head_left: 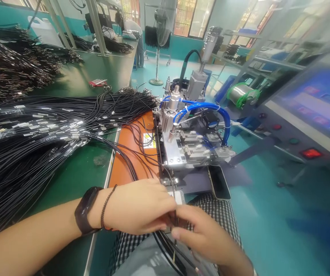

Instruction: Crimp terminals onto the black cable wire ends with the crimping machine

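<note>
Just above my checked lap (218, 212), the black cables (165, 247) pass beneath my left hand (138, 207) and hang below it over grey cloth (142, 258); they are thin, smooth and faintly glossy, loosely bunched, with paler bits showing low down; upward they curve across an orange panel (117, 172) toward a heap of similar cables (24, 126) flecked with silvery pieces on the green table (73, 172). My left hand bends over at the wrist, its fingers curled closed around the cables; my right hand (202, 230) is partly closed, thumb and forefinger near each other by a dark strand, with a small gap showing; I cannot tell whether it grips. My left fingertips are mostly hidden under the hand; where both hands meet it is dark and crowded, so single strands are hard to follow; the cables' lower ends blur near the bottom edge; a white object (179, 197) behind my hands is half covered; the screen (317, 103) to the right is smeared beyond reading.
</note>
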Tool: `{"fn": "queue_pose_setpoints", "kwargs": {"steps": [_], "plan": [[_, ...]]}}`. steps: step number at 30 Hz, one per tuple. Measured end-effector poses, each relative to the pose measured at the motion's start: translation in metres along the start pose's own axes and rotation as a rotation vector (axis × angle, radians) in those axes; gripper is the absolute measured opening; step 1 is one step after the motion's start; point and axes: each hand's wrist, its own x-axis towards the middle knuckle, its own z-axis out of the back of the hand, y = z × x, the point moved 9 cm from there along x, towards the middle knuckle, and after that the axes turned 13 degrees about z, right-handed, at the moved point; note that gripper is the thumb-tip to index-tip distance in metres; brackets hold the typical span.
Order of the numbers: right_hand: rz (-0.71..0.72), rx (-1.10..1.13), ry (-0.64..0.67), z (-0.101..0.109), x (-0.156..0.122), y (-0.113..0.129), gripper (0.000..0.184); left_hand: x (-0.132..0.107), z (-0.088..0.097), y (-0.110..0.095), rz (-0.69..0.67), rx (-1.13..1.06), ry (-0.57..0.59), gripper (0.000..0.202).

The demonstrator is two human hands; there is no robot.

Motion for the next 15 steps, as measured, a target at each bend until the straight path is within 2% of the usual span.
{"fn": "queue_pose_setpoints", "kwargs": {"steps": [4, 7, 9, 11, 13, 15], "plan": [[-0.007, 0.154, -0.237, 0.015, 0.001, -0.011, 0.018, -0.007, -0.016, -0.004, 0.012, 0.115, 0.006, 0.052], [-0.017, 0.330, -0.295, 0.018, -0.002, -0.023, 0.017, -0.012, -0.030, -0.003, 0.012, 0.210, 0.057, 0.067], [-0.006, 0.398, -0.339, 0.024, -0.007, -0.027, 0.015, -0.015, -0.031, -0.002, 0.034, 0.272, 0.061, 0.064], [0.033, 0.364, -0.354, 0.032, -0.012, -0.021, 0.017, -0.019, -0.020, -0.003, 0.064, 0.281, 0.038, 0.052], [0.069, 0.216, -0.241, 0.031, -0.016, -0.008, 0.019, -0.025, 0.002, -0.005, 0.084, 0.271, -0.009, 0.030], [0.083, -0.012, -0.010, 0.020, -0.021, 0.006, 0.020, -0.030, 0.029, -0.002, 0.120, 0.295, -0.071, 0.013]]}}
